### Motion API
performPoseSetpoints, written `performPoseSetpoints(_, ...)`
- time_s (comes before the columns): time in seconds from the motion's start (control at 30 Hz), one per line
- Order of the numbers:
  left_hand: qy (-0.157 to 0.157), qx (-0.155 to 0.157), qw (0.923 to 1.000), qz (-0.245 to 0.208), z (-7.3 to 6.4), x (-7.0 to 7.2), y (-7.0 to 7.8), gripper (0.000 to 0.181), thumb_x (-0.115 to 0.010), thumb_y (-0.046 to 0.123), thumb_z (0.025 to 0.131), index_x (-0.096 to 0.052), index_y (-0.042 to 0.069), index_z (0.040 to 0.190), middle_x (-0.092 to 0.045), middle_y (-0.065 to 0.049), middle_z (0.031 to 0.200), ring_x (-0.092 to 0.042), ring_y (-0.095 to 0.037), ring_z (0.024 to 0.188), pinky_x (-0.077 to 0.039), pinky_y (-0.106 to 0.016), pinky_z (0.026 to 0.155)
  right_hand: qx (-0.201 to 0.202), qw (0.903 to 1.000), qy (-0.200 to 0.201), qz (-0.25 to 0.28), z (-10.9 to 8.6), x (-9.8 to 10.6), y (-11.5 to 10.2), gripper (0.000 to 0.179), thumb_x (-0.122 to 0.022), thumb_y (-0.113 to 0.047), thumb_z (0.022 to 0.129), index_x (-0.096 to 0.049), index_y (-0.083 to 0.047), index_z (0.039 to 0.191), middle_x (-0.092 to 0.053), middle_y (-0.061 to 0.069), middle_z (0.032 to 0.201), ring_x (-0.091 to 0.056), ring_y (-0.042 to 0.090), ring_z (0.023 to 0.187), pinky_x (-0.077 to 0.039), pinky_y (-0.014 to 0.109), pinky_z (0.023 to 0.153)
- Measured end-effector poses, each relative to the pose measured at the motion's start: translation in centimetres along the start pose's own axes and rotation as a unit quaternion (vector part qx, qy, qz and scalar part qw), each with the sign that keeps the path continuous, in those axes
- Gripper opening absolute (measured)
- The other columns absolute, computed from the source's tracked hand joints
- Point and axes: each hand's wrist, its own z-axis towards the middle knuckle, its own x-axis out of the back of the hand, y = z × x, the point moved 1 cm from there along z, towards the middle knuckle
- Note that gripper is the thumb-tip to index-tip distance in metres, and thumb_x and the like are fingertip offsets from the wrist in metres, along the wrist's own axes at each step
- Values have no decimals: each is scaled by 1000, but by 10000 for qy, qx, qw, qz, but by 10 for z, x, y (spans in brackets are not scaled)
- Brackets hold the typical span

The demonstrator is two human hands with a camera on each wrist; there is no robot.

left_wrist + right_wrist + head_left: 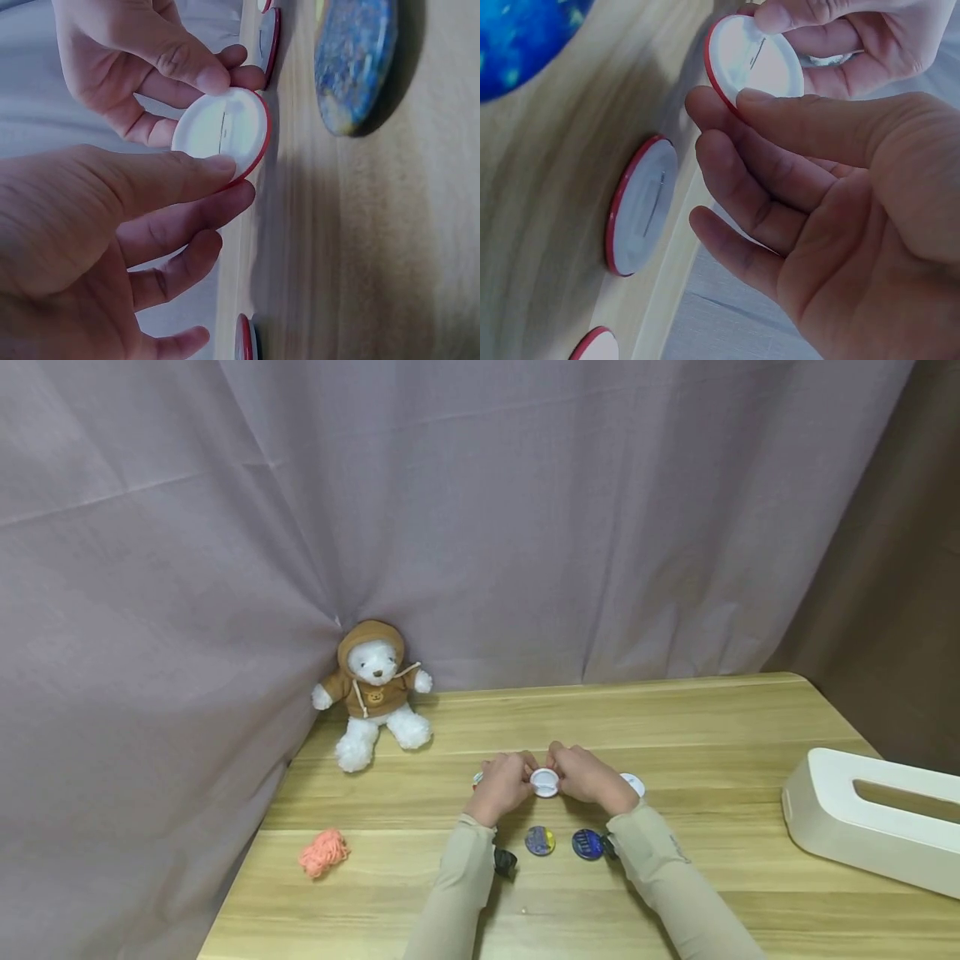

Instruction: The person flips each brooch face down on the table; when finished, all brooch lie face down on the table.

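Between both hands is a round pin badge [544, 782], its white back and metal pin turned toward me and a red rim showing in the wrist views. My left hand [504, 787] pinches one edge between thumb and index finger. At the opposite edge my right hand [588, 774] pinches it the same way, its other fingers loosely bent. The badge is held above the table. Nearer to me lie a blue-and-yellow badge [540, 841] and a dark blue badge [587, 844]. Beyond the right wrist, a white-backed badge [633, 783] is partly covered; another badge [476, 780] peeks out beside the left hand.
A white plush bear [375, 693] in a brown hoodie sits at the back left of the wooden table [420, 902]. Coral yarn [324, 852] lies at the left. A long white box [862, 818] with a slot stands at the right. Grey curtain [487, 527] hangs behind.
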Motion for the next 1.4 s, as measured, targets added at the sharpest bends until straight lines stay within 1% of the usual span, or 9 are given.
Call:
performPoseSetpoints(0.07,-34,54,10000,11,0,0,1,17,-81,6,82,-73,8,98,-75,2,91,-68,-20,92,-41,-59,89,13,10000,11,-55,0,-1,0,29,-73,10,72,-57,-3,93,-61,1,79,-55,15,69,-48,32,66)
performPoseSetpoints(0.2,-86,122,9999,11,0,1,3,22,-81,4,82,-68,6,99,-72,0,94,-66,-20,89,-42,-58,88,-14,9999,33,-150,1,-3,0,28,-74,9,74,-57,-3,93,-64,1,82,-60,17,73,-51,33,69)
performPoseSetpoints(0.4,-140,225,9996,96,0,0,4,26,-82,5,80,-63,10,97,-68,4,80,-60,-16,80,-42,-54,85,-158,9995,61,-276,2,-4,-2,28,-74,9,74,-57,-4,91,-63,1,80,-60,18,71,-51,35,67)
performPoseSetpoints(0.5,-106,171,9996,185,0,-1,4,27,-84,7,78,-62,12,94,-65,6,76,-59,-17,80,-43,-52,82,-281,9990,108,-319,4,-5,-2,29,-74,11,71,-57,-6,88,-60,0,77,-56,18,68,-49,36,64)
performPoseSetpoints(0.67,-55,77,9994,339,0,-3,5,30,-87,9,74,-62,14,90,-60,8,73,-57,-18,78,-39,-42,73,-361,9984,236,-377,5,-7,0,31,-74,13,67,-57,-8,82,-56,-2,71,-52,18,64,-45,36,61)
performPoseSetpoints(0.77,-60,117,9990,417,-1,-3,5,31,-88,12,73,-63,14,91,-59,7,75,-60,-22,85,-38,-41,74,-362,9981,255,-428,5,-7,1,31,-75,12,67,-56,-9,80,-55,-2,70,-51,18,63,-44,35,59)
performPoseSetpoints(0.9,-132,224,9988,407,0,-4,5,30,-90,16,74,-66,15,93,-60,3,82,-59,-28,93,-40,-47,80,-387,9978,220,-499,6,-7,1,30,-77,9,67,-56,-9,79,-55,-2,69,-50,18,64,-44,39,61)
performPoseSetpoints(1.17,-308,351,9974,551,2,-5,4,33,-90,22,75,-77,14,106,-68,-5,102,-55,-27,95,-37,-43,79,-771,9948,-49,-662,7,-6,-6,24,-82,-2,72,-60,-10,77,-60,-1,72,-54,23,73,-38,51,75)
performPoseSetpoints(1.4,-415,320,9958,756,2,-6,4,31,-88,22,78,-78,14,107,-68,-7,104,-54,-29,98,-39,-45,80,-980,9899,-365,-955,8,-6,-8,19,-81,-5,76,-63,-11,76,-58,1,75,-50,28,78,-38,53,79)
